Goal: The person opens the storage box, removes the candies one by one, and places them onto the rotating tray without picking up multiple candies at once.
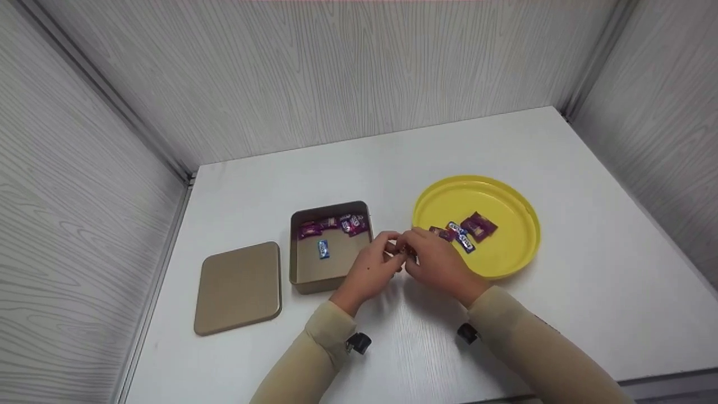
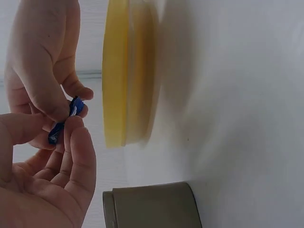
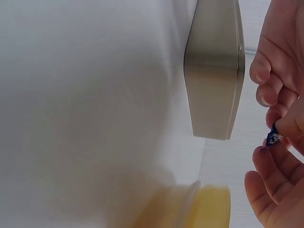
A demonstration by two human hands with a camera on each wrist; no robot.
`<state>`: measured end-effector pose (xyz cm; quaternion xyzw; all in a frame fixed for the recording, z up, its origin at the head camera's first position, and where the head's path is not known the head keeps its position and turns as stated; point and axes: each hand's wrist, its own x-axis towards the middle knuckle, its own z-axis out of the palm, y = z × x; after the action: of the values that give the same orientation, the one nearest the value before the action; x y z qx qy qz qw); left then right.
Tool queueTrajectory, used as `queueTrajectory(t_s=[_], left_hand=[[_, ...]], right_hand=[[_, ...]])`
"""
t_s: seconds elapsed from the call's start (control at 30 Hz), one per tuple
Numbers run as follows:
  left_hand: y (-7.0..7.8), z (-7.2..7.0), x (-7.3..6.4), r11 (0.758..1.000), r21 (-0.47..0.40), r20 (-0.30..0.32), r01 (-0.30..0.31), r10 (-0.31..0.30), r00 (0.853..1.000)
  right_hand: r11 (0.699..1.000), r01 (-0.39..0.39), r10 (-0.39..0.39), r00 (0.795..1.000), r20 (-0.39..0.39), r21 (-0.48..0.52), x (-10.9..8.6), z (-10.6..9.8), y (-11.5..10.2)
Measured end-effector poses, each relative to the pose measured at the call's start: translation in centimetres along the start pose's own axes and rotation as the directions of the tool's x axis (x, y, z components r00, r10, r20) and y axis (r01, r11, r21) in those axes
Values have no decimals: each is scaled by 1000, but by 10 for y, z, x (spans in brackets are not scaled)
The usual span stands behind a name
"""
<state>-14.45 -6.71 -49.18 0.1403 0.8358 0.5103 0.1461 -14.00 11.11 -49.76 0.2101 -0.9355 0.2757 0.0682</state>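
In front of me, both hands meet between a square tin and a yellow round tray. My left hand (image 1: pixel 367 272) and right hand (image 1: pixel 440 262) pinch a small blue-wrapped candy (image 2: pixel 76 105) between their fingertips. Most of the wrapper is covered by fingers; its blue and silver end (image 3: pixel 274 137) shows in the right wrist view. The open tin (image 1: pixel 308 272) holds several purple-wrapped candies (image 1: pixel 353 224) and one light blue candy (image 1: pixel 323 249). On the yellow tray (image 1: pixel 513 241) lie purple-wrapped candies (image 1: pixel 479 225) and blue-wrapped candies (image 1: pixel 461 235), partly behind my right hand.
The tin's flat lid (image 1: pixel 238 289) lies on the white table (image 1: pixel 359 163), left of the tin. Pale wood-grain panels (image 1: pixel 336 73) enclose the table at the back and both sides. Tin and tray walls stand close beside my hands.
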Motion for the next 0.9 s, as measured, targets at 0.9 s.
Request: queueTrajectory(t_s=[0.9], left_hand=[[-8, -20, 3, 988, 145, -81, 48, -37, 996]], right_hand=[[924, -320, 362, 909, 208, -210, 8, -50, 93]])
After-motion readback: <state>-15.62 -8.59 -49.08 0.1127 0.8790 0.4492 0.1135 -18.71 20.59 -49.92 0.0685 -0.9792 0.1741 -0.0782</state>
